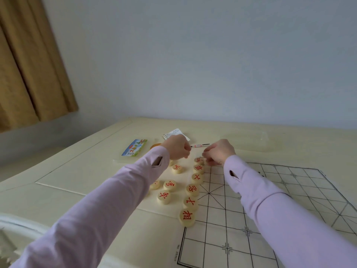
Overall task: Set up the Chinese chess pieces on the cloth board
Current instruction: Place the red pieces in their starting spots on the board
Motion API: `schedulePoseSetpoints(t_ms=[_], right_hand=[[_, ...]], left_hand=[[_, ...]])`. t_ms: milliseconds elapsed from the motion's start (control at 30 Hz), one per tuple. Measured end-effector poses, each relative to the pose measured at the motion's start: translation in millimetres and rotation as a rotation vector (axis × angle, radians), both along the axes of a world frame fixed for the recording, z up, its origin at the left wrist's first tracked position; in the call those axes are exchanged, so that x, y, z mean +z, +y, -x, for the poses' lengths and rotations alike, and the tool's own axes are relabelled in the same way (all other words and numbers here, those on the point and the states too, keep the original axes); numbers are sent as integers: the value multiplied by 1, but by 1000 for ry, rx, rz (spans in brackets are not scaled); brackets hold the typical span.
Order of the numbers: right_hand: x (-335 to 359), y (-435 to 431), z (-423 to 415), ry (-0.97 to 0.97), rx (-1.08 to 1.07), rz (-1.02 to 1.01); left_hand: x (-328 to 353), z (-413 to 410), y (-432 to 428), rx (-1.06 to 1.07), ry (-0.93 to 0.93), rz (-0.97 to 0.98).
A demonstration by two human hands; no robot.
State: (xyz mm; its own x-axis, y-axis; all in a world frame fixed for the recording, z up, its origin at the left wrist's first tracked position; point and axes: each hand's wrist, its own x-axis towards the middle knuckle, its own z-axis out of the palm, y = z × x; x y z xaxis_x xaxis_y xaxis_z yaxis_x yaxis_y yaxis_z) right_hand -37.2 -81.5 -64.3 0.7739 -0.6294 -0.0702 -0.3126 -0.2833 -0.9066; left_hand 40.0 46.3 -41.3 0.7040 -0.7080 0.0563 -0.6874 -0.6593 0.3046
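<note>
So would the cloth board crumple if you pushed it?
Probably: the board is thin and lies flat, so it likely bunches rather than slides. The pieces on its edge may weigh that side down a little.

Left hand [176,147] curled with fingertips turned away, any piece inside unseen, right hand [219,151] curled too, its hold unclear, one piece [155,185] half under the left sleeve [119,190], cloth board [216,238] cut off at bottom and right edges, margin print [177,252] too small to read, notepad [174,132] partly behind the left hand
</note>
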Motion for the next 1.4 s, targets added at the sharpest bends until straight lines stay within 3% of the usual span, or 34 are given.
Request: schedulePoseSetpoints(t_ms=[300, 733, 1200, 1400], right_hand=[[18, 37, 23, -170, 65, -24], [10, 68, 31, -180, 180, -45], [11, 73, 36, -214, 175, -5], [10, 67, 39, -207, 153, 18]], left_hand=[[15, 4, 76, 128, -58, 123], [12, 10, 134, 221, 6, 126], [-10, 34, 93, 114, 100, 57], [-8, 40, 77, 159, 82, -118]])
